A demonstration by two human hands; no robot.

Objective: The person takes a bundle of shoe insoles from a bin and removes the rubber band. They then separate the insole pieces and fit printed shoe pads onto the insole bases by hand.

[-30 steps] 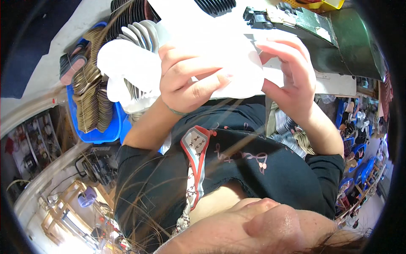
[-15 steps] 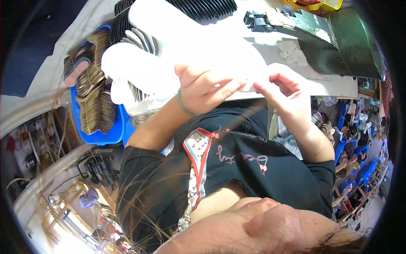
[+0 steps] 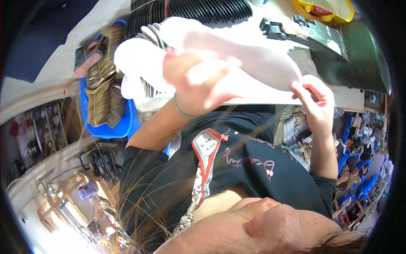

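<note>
A long, white, sole-shaped sheet, like an insole, is held over the bright white work surface in front of me. The thumb and fingers of my right hand pinch its right end. My left hand, somewhat blurred, is over the sheet's left part with thumb and fingers apart. Whether its fingertips touch the sheet I cannot tell. Beside my left hand lie more white sole-shaped pieces, with a small stack of grey-edged soles behind them.
Tied rows of black soles lie at the back. A blue crate at the left holds bundled tan soles. A green metal machine stands back right, near a yellow basket. Blue bins with footwear parts fill the far right.
My left hand has come away from the right and its fingers have spread. My right hand has moved right, holding the white sheet's end. The view has shifted slightly.
</note>
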